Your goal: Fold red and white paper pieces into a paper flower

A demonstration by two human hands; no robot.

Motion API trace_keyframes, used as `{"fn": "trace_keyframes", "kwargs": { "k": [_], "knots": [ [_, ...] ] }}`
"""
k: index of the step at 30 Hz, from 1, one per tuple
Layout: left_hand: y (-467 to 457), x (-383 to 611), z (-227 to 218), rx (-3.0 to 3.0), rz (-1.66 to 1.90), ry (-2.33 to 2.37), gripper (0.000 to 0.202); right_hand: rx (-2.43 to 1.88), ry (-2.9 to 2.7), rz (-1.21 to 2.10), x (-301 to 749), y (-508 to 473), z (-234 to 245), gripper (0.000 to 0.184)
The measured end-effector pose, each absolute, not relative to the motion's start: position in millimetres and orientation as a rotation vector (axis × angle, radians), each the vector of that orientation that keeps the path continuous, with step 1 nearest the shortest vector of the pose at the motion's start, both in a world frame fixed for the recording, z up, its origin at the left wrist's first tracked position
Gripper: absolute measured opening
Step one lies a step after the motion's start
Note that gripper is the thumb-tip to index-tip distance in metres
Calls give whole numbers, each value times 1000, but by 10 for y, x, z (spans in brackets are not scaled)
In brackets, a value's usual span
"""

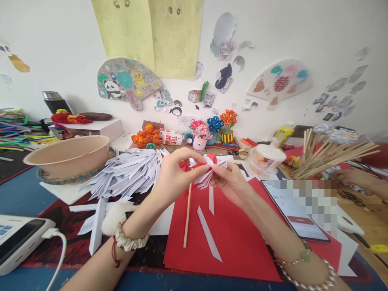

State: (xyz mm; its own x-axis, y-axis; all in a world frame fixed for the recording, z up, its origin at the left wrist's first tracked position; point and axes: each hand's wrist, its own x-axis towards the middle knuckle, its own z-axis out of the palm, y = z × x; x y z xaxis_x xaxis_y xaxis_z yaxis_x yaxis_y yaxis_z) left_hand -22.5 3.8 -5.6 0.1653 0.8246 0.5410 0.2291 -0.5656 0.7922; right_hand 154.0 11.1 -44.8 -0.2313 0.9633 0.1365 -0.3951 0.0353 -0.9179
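Observation:
Both my hands are raised over a stack of red paper, fingers closed around a red-and-white folded-paper piece with fanned pleats. My left hand pinches its left side, near some red paper. On the other side, my right hand grips it between thumb and fingers; the fingertips partly cover it. A thin wooden stick runs down below my left hand; its upper end is hidden, so I cannot tell whether it joins the piece. Two folded white paper strips, a long one and a shorter one, lie on the red paper.
A heap of folded white strips lies left, beside a beige basin. On the right are a phone, a lidded plastic tub, wooden sticks and another person's hand. Craft flowers stand by the wall.

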Motion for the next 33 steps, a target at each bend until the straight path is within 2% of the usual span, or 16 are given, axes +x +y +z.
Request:
{"fn": "trace_keyframes", "kwargs": {
  "k": [7, 14, 24, 33],
  "knots": [
    [5, -231, 1, 1958, 1349, 1067, 13, -684, -1138, 1442, 1547, 96, -435, 28],
    [21, -244, -29, 2066, 1386, 987, 9, -653, -1201, 1484, 1572, 114, -469, 28],
    [9, -262, 37, 1862, 1235, 906, 14, -678, -1240, 1425, 1579, 83, -395, 43],
    [25, -303, 29, 1628, 1153, 853, 18, -629, -1326, 1388, 1582, 52, -332, 37]
  ]
}}
